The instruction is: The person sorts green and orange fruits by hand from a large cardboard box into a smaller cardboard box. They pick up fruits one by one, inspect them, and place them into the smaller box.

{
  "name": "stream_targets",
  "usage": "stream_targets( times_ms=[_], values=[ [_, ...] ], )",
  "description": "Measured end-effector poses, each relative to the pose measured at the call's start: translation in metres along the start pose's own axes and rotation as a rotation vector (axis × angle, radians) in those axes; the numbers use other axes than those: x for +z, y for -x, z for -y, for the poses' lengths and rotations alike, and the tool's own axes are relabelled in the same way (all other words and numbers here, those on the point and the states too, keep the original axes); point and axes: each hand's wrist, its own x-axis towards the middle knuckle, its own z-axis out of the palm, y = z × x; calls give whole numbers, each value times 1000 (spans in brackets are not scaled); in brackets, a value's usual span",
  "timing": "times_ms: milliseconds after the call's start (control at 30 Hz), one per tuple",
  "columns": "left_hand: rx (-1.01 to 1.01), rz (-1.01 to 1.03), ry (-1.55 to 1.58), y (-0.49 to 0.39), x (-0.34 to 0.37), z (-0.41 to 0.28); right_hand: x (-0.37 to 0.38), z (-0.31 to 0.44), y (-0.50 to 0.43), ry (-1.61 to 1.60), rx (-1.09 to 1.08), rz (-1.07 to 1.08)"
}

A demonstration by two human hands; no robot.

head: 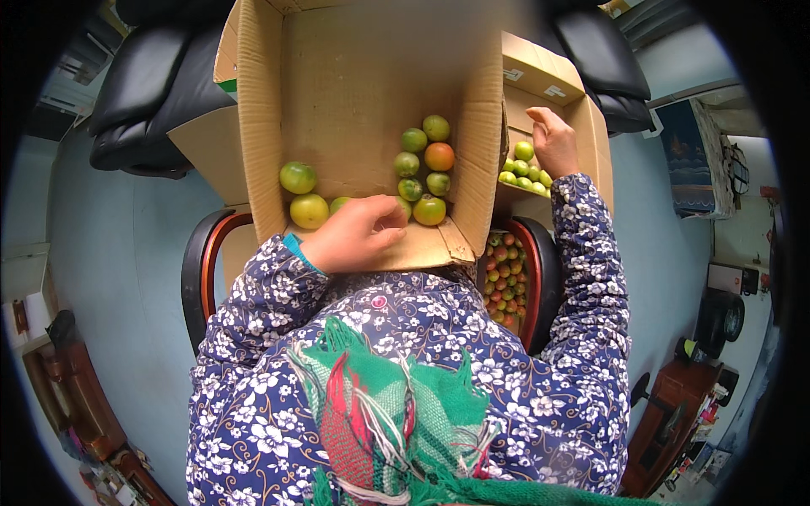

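A deep cardboard box (370,95) stands in front of my lap with several green and yellowish tomatoes in its near part. One tomato (439,156) among them is orange-red. My left hand (364,233) is over the box's near edge, fingers loosely curled and partly covering tomatoes behind them; whether it holds anything is hidden. To the right, my right hand (555,144) is raised over a second cardboard box (588,136), with no tomato visible in its fingers. Small bright green tomatoes (524,169) lie in that box, just below and left of this hand.
Many reddish and green tomatoes (504,275) sit lower down, beside the right chair armrest (545,284). The left armrest (201,272) flanks the deep box. Black leather seats (142,95) stand beyond the boxes. A green fringed scarf (405,392) hangs over my chest.
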Motion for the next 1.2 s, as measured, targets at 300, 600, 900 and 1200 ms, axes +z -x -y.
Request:
stream_targets(
  times_ms=[300, 600, 900, 1200],
  values=[
    [179, -410, -913, 11, -43, 3, -50, 150, 12, -226, -213, -128],
    [-155, -315, -1311, 19, -53, 9, -41, 186, 9, -195, -491, -218],
    [-131, -372, -1102, 9, -50, -7, -30, 212, 34, -280, -736, -14],
    [-13, -166, 666, -6, -14, -40, -23, 233, 39, -327, -669, 49]
  ],
)
